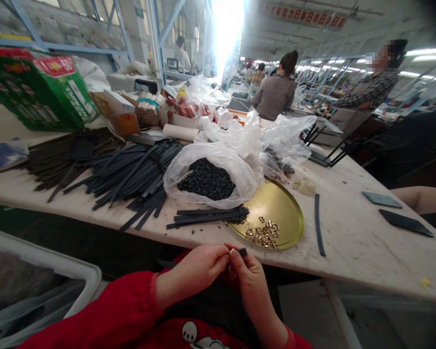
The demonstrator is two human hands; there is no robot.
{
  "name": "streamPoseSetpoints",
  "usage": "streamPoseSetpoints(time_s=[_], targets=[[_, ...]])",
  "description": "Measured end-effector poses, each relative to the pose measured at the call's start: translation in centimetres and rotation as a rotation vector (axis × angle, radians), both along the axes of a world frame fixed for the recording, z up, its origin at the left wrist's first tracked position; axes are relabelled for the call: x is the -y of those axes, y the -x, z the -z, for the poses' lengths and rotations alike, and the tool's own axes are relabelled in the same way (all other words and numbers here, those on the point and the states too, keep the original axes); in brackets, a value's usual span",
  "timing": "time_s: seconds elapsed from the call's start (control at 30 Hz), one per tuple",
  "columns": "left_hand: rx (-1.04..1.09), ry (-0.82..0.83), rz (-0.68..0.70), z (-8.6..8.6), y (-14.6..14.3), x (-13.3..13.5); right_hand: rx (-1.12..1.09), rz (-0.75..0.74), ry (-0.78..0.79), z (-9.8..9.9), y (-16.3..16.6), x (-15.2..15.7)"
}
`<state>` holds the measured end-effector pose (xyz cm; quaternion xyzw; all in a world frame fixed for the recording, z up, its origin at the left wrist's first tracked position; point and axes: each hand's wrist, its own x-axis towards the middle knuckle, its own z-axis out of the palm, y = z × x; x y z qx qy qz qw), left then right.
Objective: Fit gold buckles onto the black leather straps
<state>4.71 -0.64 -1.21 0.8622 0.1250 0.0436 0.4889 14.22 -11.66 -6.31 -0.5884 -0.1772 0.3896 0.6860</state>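
Close to the table's front edge, my left hand (pixel 203 264) and my right hand (pixel 250 274) meet with fingers closed in a pinch. Between them is a black strap (pixel 242 252), its short end sticking out past my right thumb. A small gold buckle (pixel 232 251) shows at the fingertips; how it sits on the strap is partly hidden by my fingers. Just beyond lies a round gold tray (pixel 285 208) holding a heap of small gold buckles (pixel 263 235). Several black straps (pixel 207 215) lie left of the tray, their ends bunched at its rim.
A plastic bag (pixel 174 169) of small black pieces (pixel 207 179) stands behind the straps. Piles of dark strips (pixel 131 174) spread leftward. One strip (pixel 319 225), a phone-like slab (pixel 381 199) and a dark flat item (pixel 406 223) lie right. A white bin (pixel 90 276) stands lower left.
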Motion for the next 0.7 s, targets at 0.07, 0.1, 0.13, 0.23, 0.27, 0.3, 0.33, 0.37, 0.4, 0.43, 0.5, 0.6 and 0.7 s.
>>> streamPoseSetpoints(time_s=[0.07,0.1,0.13,0.23,0.27,0.3,0.33,0.37,0.4,0.43,0.5,0.6,0.7], targets=[[-0.032,0.043,-0.013,0.1,-0.1,0.0,0.0,0.019,0.014,-0.2,-0.1,0.1],[-0.068,0.059,-0.018,0.1,0.0,-0.1,-0.015,0.047,0.006,-0.3,-0.2,0.1],[-0.105,0.081,-0.02,0.1,0.0,-0.2,-0.042,0.078,-0.009,-0.5,-0.4,0.1],[-0.154,0.182,-0.03,0.0,0.3,-0.4,-0.114,0.098,-0.035,-0.6,-0.7,0.0],[-0.15,0.229,-0.035,-0.1,0.3,-0.5,-0.118,0.074,-0.016,-0.5,-0.7,-0.1],[-0.15,0.283,-0.041,-0.1,0.4,-0.5,-0.107,0.044,0.016,-0.4,-0.5,-0.1],[-0.161,0.344,-0.052,0.0,0.4,-0.5,-0.08,0.02,0.055,-0.3,-0.2,-0.1],[-0.179,0.409,-0.066,0.0,0.4,-0.5,-0.038,0.004,0.093,-0.2,0.0,-0.1],[-0.2,0.468,-0.081,0.1,0.4,-0.4,0.012,-0.011,0.125,-0.1,0.3,0.0],[-0.215,0.516,-0.09,0.3,0.4,-0.4,0.062,-0.028,0.149,0.0,0.5,0.0],[-0.221,0.568,-0.103,0.6,0.4,-0.4,0.15,-0.063,0.175,0.1,0.7,0.0],[-0.215,0.606,-0.135,1.1,0.3,-0.5,0.173,-0.084,0.176,0.1,0.6,0.0],[-0.231,0.639,-0.152,1.3,0.4,-0.4,0.072,-0.043,0.145,0.4,0.2,0.1]])
